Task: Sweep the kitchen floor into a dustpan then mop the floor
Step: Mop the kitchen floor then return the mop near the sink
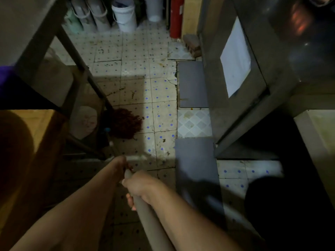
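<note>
1. The person's right hand (140,185) had its grip clamped around the long pale grey mop handle (150,223), fingers curled under the shaft and knuckles on top.
2. The left hand (120,163) sat further down the same handle, just ahead of the right; it lay in shadow, but its fingers appeared wrapped round the shaft, so both grips were closed on the handle.
3. The handle ran from the lower middle of the view up and to the left, ending at a blue collar just beside the dark red stringy mop head (125,122).
4. The mop head rested flat on the white tiled floor with blue and grey dots (161,109), touching the foot of a grey metal table frame (79,69) on the left.
5. Brown stains and specks marked the tiles beyond the mop head.
6. Dark grey plain tiles (193,84) lay to the right beside a grey metal cabinet (235,105).
7. White plastic buckets (125,15) and a red cylinder (176,17) stood at the far end of the floor.
</note>
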A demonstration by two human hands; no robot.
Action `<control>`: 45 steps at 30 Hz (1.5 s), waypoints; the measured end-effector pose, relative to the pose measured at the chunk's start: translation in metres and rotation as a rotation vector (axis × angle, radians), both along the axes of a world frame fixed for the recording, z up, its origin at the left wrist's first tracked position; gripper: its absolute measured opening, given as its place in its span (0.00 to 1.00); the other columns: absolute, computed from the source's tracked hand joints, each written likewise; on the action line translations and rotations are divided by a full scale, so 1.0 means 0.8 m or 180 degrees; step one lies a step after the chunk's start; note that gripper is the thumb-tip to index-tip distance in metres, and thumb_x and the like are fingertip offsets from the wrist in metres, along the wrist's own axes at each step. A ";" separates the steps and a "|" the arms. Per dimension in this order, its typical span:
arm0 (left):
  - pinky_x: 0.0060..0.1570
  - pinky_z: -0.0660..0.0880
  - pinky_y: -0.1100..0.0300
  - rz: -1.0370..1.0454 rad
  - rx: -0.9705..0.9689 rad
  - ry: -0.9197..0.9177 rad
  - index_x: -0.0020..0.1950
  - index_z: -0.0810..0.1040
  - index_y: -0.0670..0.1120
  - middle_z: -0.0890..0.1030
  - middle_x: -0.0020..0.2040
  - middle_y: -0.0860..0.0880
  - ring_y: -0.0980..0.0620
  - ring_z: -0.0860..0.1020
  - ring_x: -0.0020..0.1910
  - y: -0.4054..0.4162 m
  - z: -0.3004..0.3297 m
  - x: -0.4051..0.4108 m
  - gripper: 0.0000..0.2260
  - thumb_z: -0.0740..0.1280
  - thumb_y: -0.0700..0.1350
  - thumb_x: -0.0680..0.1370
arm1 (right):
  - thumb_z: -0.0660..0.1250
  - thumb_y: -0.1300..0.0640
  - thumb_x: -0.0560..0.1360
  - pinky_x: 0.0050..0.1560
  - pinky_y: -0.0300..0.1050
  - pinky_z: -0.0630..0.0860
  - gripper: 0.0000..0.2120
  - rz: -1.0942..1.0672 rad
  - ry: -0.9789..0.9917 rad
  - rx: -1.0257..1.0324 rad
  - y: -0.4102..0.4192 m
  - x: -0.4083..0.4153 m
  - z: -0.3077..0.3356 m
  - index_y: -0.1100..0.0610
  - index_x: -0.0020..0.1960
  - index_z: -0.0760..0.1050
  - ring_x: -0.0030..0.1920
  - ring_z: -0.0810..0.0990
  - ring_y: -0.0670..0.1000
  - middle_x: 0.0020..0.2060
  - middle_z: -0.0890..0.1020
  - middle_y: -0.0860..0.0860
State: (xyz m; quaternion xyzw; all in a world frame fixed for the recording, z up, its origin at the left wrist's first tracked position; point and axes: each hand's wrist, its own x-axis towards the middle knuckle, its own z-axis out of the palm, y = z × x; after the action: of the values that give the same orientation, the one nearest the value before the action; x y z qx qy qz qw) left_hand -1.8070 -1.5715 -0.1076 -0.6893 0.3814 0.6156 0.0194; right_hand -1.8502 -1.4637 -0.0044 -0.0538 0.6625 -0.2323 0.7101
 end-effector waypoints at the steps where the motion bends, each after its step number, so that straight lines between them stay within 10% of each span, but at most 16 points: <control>1: 0.22 0.66 0.61 0.0005 -0.0092 -0.0073 0.36 0.64 0.37 0.66 0.29 0.42 0.48 0.66 0.27 0.000 -0.003 -0.004 0.15 0.50 0.34 0.82 | 0.52 0.54 0.83 0.33 0.38 0.71 0.05 -0.0046 0.0038 -0.0100 0.001 -0.003 -0.005 0.54 0.51 0.64 0.30 0.67 0.45 0.35 0.67 0.50; 4: 0.27 0.67 0.57 -0.0209 -0.0136 -0.0161 0.37 0.65 0.37 0.64 0.31 0.43 0.47 0.67 0.25 0.039 -0.007 -0.035 0.13 0.49 0.31 0.80 | 0.54 0.55 0.82 0.44 0.43 0.75 0.12 -0.0197 0.0205 -0.0117 0.042 -0.026 -0.006 0.54 0.39 0.64 0.31 0.67 0.47 0.34 0.68 0.51; 10: 0.27 0.64 0.59 -0.0645 0.0172 0.0295 0.32 0.62 0.40 0.65 0.15 0.45 0.48 0.67 0.20 0.155 0.015 -0.106 0.17 0.49 0.29 0.80 | 0.58 0.53 0.80 0.20 0.30 0.67 0.07 -0.0550 0.0404 0.0246 0.157 -0.067 0.021 0.54 0.44 0.69 0.24 0.69 0.46 0.31 0.71 0.51; 18: 0.43 0.71 0.60 -0.0580 0.0503 0.0769 0.33 0.61 0.40 0.63 0.30 0.44 0.50 0.61 0.28 0.254 0.056 -0.126 0.17 0.50 0.35 0.82 | 0.58 0.56 0.80 0.27 0.37 0.69 0.08 -0.0703 0.0752 0.0642 0.233 -0.070 0.048 0.57 0.43 0.69 0.23 0.69 0.47 0.27 0.71 0.52; 21: 0.21 0.68 0.66 -0.0344 0.0377 0.0623 0.33 0.62 0.39 0.64 0.27 0.44 0.49 0.63 0.25 0.239 0.058 -0.092 0.17 0.49 0.33 0.82 | 0.55 0.56 0.81 0.27 0.39 0.68 0.12 -0.0545 0.0542 0.0588 0.217 -0.041 0.048 0.57 0.40 0.66 0.24 0.67 0.48 0.27 0.69 0.53; 28: 0.23 0.65 0.60 0.0076 0.0026 0.0281 0.34 0.64 0.39 0.68 0.27 0.43 0.48 0.69 0.18 0.193 0.034 0.040 0.15 0.53 0.33 0.81 | 0.55 0.53 0.81 0.30 0.40 0.69 0.09 -0.0146 0.0381 0.0295 0.179 0.062 0.028 0.54 0.43 0.68 0.30 0.68 0.47 0.34 0.69 0.51; 35: 0.25 0.65 0.60 0.0072 -0.0013 0.0026 0.51 0.67 0.40 0.68 0.34 0.42 0.48 0.66 0.28 0.209 0.023 0.088 0.10 0.49 0.42 0.84 | 0.57 0.52 0.81 0.29 0.37 0.70 0.06 -0.0234 0.0113 0.0339 0.202 0.106 0.014 0.54 0.53 0.69 0.32 0.70 0.46 0.37 0.70 0.51; 38: 0.46 0.73 0.53 -0.0074 0.0136 0.0109 0.63 0.67 0.37 0.73 0.41 0.40 0.40 0.73 0.38 0.256 0.038 0.063 0.13 0.49 0.41 0.84 | 0.58 0.52 0.80 0.27 0.37 0.69 0.07 -0.0226 0.0244 0.0343 0.243 0.088 0.020 0.54 0.53 0.71 0.29 0.69 0.46 0.34 0.70 0.50; 45: 0.27 0.60 0.57 -0.0567 0.0401 0.0289 0.32 0.63 0.40 0.64 0.28 0.44 0.47 0.63 0.25 0.385 0.061 0.008 0.18 0.49 0.31 0.81 | 0.59 0.53 0.80 0.22 0.34 0.66 0.08 -0.0627 0.0323 0.0733 0.367 0.053 0.057 0.56 0.44 0.70 0.24 0.67 0.47 0.30 0.69 0.52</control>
State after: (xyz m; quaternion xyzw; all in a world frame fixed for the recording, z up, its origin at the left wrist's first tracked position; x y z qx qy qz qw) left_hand -1.8009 -1.2636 -0.0588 -0.6215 0.4021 0.6648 0.1001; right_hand -1.8078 -1.1699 0.0416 0.0815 0.7219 -0.2203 0.6509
